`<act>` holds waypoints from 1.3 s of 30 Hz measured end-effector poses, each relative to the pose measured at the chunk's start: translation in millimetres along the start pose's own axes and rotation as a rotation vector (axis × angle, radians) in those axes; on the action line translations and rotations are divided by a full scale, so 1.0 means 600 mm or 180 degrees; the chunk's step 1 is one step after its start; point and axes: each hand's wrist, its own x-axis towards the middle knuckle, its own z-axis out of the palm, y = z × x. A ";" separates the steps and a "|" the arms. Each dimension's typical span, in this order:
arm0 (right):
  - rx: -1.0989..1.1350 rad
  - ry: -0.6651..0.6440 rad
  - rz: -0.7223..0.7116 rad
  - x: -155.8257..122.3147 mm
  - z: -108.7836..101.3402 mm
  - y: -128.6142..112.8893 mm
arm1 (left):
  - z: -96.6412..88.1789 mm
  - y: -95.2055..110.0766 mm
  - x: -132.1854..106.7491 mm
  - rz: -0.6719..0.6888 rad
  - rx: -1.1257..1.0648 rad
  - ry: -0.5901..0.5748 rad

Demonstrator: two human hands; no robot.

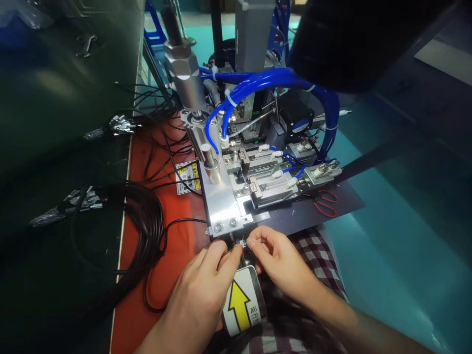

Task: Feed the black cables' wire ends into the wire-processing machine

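Observation:
In the head view my left hand (208, 278) is closed, thumb and fingers pinched at a thin cable just in front of the machine's metal plate (223, 206). Close by, my right hand (275, 253) pinches at the same spot from the right. Between the fingertips shows a small piece with fine coloured wire ends (243, 243), green, white and red; its exact kind is too small to make out. Below the hands is a white label with a yellow arrow (239, 305).
Blue air hoses (273, 76) arch over the pneumatic cylinders (275, 189). Red-handled scissors (326, 202) lie on the dark plate at right. Coiled black cables (149, 221) with silvery ends rest on the orange surface (184, 236) at left. A wrench (87, 45) lies on the green surface.

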 end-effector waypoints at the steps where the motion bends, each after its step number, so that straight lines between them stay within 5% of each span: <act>1: -0.0121 0.0096 -0.0107 -0.001 -0.002 -0.002 | -0.001 0.000 0.000 -0.0005 0.0007 0.0003; 7: -0.0613 0.0397 -0.0550 -0.006 0.001 -0.023 | 0.000 0.000 -0.002 -0.0007 -0.0049 -0.0007; 20: -0.0027 0.0237 -0.0168 0.005 0.005 -0.012 | 0.000 0.000 0.001 0.0011 -0.0010 0.0016; 30: -0.0697 0.0425 -0.0980 0.003 0.011 -0.006 | 0.010 -0.005 0.000 0.0123 -0.0023 0.0155; 39: 0.0589 -0.0382 0.0463 0.014 -0.004 -0.005 | 0.009 -0.006 -0.003 0.0075 -0.0010 0.0022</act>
